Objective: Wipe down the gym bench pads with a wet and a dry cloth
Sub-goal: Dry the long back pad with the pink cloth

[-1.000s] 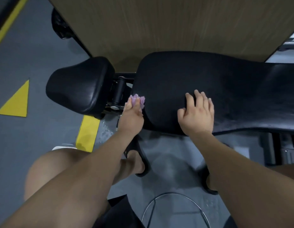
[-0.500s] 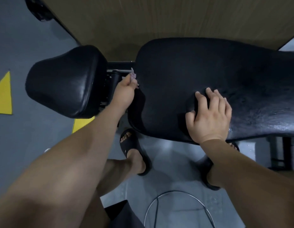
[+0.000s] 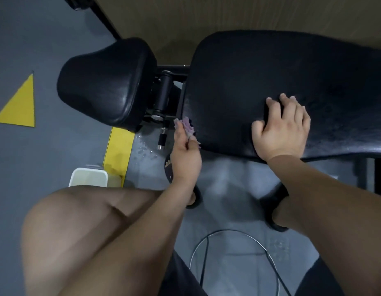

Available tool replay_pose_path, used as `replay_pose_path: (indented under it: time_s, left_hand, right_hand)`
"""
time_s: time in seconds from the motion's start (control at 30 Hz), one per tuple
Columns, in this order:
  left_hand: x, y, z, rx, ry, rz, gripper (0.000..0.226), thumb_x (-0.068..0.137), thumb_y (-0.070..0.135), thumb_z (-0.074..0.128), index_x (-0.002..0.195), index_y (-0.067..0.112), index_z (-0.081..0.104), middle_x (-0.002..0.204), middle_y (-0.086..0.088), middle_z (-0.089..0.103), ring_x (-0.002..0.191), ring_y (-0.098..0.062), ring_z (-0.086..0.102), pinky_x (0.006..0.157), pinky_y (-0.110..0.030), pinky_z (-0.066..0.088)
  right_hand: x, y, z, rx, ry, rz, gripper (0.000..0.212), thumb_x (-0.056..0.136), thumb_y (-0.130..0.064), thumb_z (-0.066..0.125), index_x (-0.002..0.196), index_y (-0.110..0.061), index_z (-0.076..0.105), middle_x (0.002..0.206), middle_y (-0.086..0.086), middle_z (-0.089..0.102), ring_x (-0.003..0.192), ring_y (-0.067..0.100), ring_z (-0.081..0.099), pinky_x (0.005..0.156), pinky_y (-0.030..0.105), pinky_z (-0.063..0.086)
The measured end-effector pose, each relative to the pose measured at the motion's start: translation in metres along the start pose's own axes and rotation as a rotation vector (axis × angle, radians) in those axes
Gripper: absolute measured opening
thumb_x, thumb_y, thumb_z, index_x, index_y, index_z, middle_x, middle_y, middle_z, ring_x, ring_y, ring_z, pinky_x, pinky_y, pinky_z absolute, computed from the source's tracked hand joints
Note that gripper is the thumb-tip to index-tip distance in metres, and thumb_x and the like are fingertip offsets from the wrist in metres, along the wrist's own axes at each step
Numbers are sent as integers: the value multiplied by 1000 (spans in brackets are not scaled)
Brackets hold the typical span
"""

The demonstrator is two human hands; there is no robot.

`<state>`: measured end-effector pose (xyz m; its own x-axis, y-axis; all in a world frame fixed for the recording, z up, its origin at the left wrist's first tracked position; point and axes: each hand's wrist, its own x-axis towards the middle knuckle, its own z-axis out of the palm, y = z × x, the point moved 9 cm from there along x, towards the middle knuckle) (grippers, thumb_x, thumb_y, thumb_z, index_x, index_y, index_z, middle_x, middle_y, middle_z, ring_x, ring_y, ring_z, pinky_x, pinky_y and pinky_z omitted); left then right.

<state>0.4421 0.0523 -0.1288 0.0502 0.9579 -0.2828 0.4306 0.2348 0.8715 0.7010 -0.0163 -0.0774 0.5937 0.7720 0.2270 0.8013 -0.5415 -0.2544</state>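
Observation:
A long black bench pad (image 3: 260, 82) runs from the middle to the right edge, its surface wet and glistening. A smaller black seat pad (image 3: 106, 88) sits to its left, joined by a metal hinge (image 3: 164, 97). My left hand (image 3: 185, 154) holds a small purple cloth (image 3: 188, 127) against the near left corner of the long pad. My right hand (image 3: 283, 129) rests palm down on the near part of the long pad, fingers bent at the tips and holding nothing.
A white bucket (image 3: 88, 178) stands on the grey floor left of my knee. Water drops (image 3: 145, 150) lie on the floor under the hinge. Yellow floor markings (image 3: 119, 150) are at left. A wooden wall panel (image 3: 228, 18) is behind the bench. A cable loop (image 3: 234, 253) lies between my feet.
My left hand with the purple cloth slid down the left end of the long pad from the far side to the near corner. My right hand stayed on the pad.

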Motion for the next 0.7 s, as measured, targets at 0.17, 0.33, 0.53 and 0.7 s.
replay_pose_path:
  time_s: [0.17,0.33,0.53,0.7]
  left_hand:
    - [47,15,-6,158,-68,-4,66,94,31,55,157,31,35,110,17,72,106,-2,66,101,-21,47]
    - [97,47,13,183,-219,105,58,99,21,54,155,28,39,128,28,58,119,10,53,106,-14,38]
    - [146,65,33,54,-254,101,55,101,13,52,155,19,41,146,6,57,132,-3,53,117,-29,38]
    - [181,85,47,26,-302,97,55,106,7,48,158,14,30,159,5,39,138,-2,44,104,-11,41]
  right_hand:
    - [1,2,1,7,6,-2,56,88,-33,46,140,-15,54,152,15,46,147,33,34,123,50,20]
    - [3,5,1,8,-19,14,59,86,-36,46,141,-16,54,152,14,47,147,33,34,123,50,21]
    - [8,5,4,0,-59,16,60,85,-36,48,142,-17,55,152,13,47,148,32,34,123,50,20]
    - [11,5,6,-12,-107,27,62,85,-38,47,144,-17,53,154,13,44,150,31,31,125,49,18]
